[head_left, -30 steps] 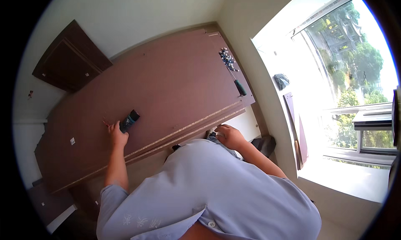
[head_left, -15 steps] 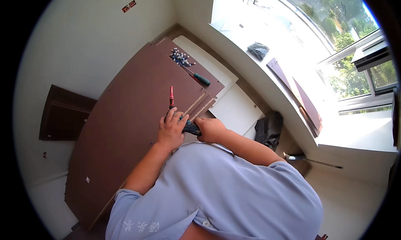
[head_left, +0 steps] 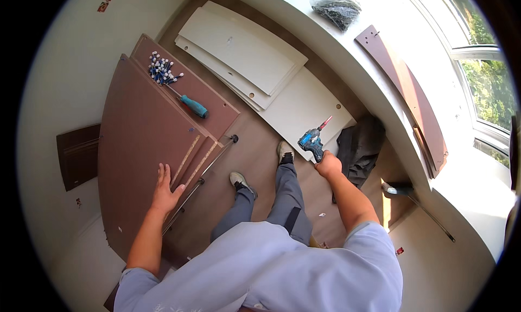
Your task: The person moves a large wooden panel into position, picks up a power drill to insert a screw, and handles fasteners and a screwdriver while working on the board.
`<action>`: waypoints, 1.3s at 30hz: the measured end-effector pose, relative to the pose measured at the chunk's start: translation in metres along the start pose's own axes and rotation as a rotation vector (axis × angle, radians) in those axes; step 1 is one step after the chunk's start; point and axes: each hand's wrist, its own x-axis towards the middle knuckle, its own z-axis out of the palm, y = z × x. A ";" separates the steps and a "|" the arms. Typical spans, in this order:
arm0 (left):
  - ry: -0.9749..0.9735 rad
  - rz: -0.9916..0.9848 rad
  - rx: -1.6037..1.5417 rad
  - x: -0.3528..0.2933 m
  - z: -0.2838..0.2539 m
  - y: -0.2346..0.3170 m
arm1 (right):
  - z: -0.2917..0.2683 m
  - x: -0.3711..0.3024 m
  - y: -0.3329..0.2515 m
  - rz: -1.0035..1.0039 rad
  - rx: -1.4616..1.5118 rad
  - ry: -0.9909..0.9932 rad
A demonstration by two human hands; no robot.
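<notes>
My right hand (head_left: 329,164) grips the handle of a blue and black cordless drill (head_left: 311,142), held out to the right over the floor. A red-tipped bit points up and away from its front. Fingers spread, my left hand (head_left: 166,192) rests on the top reddish-brown board (head_left: 135,149) of a stack, near its right edge. Farther up the stack, a screwdriver (head_left: 194,106) with a teal handle lies on a brown board. Beside its tip is a heap of small blue and white fittings (head_left: 161,67).
White panels (head_left: 244,46) lie stacked on the floor at the far side. A black bag (head_left: 361,149) slumps right of the drill. Brown boards (head_left: 404,95) and a dark plastic-wrapped bundle (head_left: 336,10) rest on the windowsill. A long-handled broom (head_left: 418,198) stands at the right.
Both hands were together on the drill above the boards. The right hand has carried it away to the right, while the left has let go and now lies on the board.
</notes>
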 end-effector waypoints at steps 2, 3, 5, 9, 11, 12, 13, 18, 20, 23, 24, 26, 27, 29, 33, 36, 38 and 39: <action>-0.040 -0.036 0.036 0.001 -0.003 0.005 | 0.019 0.078 0.007 0.027 -0.039 -0.059; -0.046 -0.039 0.066 0.001 -0.005 0.010 | 0.034 0.113 0.007 0.052 -0.028 -0.058; -0.051 -0.053 0.096 0.007 -0.005 0.022 | 0.063 0.177 0.000 0.121 0.014 -0.051; -0.041 -0.084 0.120 0.009 0.013 0.021 | 0.123 0.268 -0.020 0.168 0.113 0.001; -0.028 -0.120 0.064 0.016 0.015 0.026 | 0.150 0.297 -0.020 0.125 0.157 0.075; -0.029 -0.118 0.068 0.020 0.015 0.027 | 0.160 0.309 -0.019 0.104 0.183 0.109; -0.028 -0.125 0.066 0.018 0.017 0.027 | 0.165 0.318 -0.022 0.105 0.209 0.079; -0.041 -0.178 -0.010 0.005 0.017 0.005 | 0.211 0.347 -0.008 0.063 0.211 0.166; -0.014 -0.177 -0.020 0.003 0.021 0.005 | 0.227 0.352 0.000 0.076 0.171 0.192; 0.042 -0.168 0.048 0.004 0.031 0.017 | 0.221 0.338 -0.009 0.085 0.113 0.182; 0.051 -0.113 0.067 0.007 0.029 0.015 | 0.224 0.325 -0.010 0.005 0.137 0.180; 0.057 -0.047 0.081 0.020 0.018 0.013 | 0.235 0.299 -0.004 -0.142 0.196 0.198; 0.058 -0.065 0.067 0.019 0.015 0.017 | 0.232 0.273 -0.016 -0.197 0.237 0.098; 0.081 -0.018 0.116 0.011 0.017 0.009 | 0.222 0.203 -0.044 -0.287 0.268 -0.043; 0.173 0.044 0.126 -0.014 0.026 -0.018 | 0.211 0.053 -0.091 -0.458 0.214 -0.193; 0.175 0.124 -0.045 -0.026 0.022 -0.043 | 0.201 -0.046 -0.132 -0.518 0.118 -0.270; 0.233 0.243 -0.188 -0.041 0.039 -0.076 | 0.199 -0.104 -0.158 -0.544 0.101 -0.268; 0.346 0.319 -0.213 -0.051 0.055 -0.087 | 0.200 -0.127 -0.171 -0.582 0.069 -0.234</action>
